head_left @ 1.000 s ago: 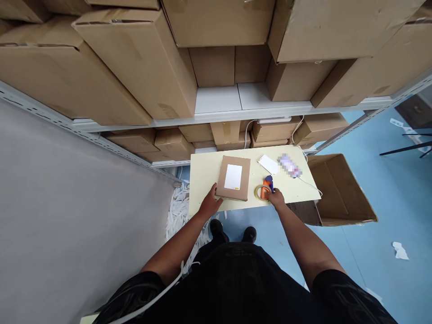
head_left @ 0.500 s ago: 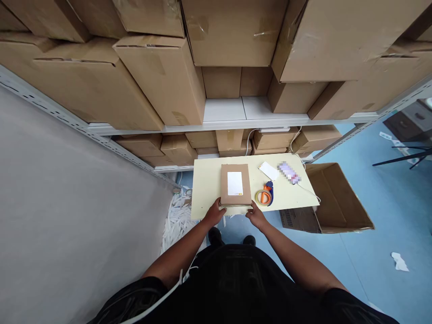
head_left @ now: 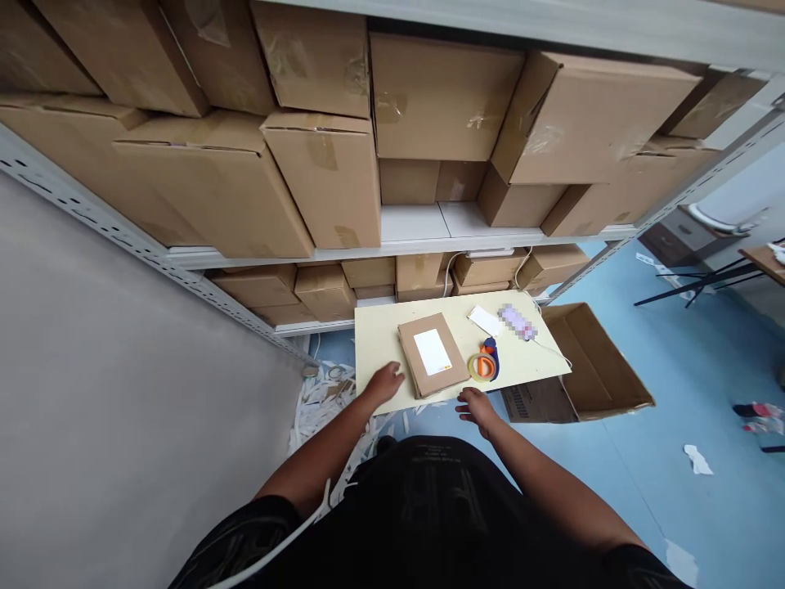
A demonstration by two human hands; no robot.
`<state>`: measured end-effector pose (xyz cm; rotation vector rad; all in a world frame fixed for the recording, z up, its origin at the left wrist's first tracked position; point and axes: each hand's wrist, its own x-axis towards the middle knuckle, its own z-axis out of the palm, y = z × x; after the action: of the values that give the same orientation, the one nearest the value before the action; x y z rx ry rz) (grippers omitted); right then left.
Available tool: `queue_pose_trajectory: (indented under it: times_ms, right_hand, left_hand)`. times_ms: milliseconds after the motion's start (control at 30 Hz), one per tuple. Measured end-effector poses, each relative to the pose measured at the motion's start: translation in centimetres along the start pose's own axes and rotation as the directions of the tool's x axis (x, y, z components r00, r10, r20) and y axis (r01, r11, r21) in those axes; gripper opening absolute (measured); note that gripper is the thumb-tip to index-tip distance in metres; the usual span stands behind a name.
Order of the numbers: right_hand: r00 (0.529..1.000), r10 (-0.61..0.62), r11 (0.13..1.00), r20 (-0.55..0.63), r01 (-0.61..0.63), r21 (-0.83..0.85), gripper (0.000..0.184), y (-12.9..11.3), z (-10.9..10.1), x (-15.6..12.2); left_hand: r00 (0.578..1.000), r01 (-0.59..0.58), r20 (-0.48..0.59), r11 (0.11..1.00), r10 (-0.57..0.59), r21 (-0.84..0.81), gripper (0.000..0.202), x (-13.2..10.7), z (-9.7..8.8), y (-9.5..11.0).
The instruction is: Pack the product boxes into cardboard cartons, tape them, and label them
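Note:
A flat brown cardboard box [head_left: 410, 348] with a white label [head_left: 432, 352] on top lies turned at an angle on the pale yellow table [head_left: 374, 327]. To its left is my left hand [head_left: 385, 383], fingers apart and holding nothing. My right hand [head_left: 477, 409] is off the box's near right corner, by the table's front edge, open as well. Right of the box sits a tape dispenser [head_left: 493, 350] in orange and blue, with a roll of tape [head_left: 475, 368].
A white card [head_left: 484, 320] and a blurred-out purple object [head_left: 518, 322] with a white cable lie at the table's back right. Shelves full of cardboard boxes [head_left: 429, 102] rise behind. A big open carton [head_left: 601, 360] stands right; paper scraps [head_left: 316, 409] litter the floor left.
Both hands have let go of the box and moved apart from it. The box has turned from square to the table to a slant. The view has tilted up and shifted right.

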<state>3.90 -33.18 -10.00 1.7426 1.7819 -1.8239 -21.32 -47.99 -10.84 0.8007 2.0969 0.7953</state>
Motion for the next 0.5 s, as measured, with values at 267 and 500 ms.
queue_pose_trajectory:
  times_ms: [267, 500]
  right_hand:
    - [0.999, 0.011, 0.962, -0.031, -0.002, 0.272, 0.042, -2.2, 2.1, -0.5]
    - [0.995, -0.100, 0.953, 0.013, 0.092, 0.288, 0.056, -4.6, -0.5, 3.4]
  left_hand:
    - [0.984, -0.154, -0.070, 0.983, 0.161, 0.104, 0.069, 9.4, -5.6, 4.2]
    - [0.971, -0.112, -0.208, 0.993, 0.117, 0.038, 0.071, 6.7, -2.6, 0.3]
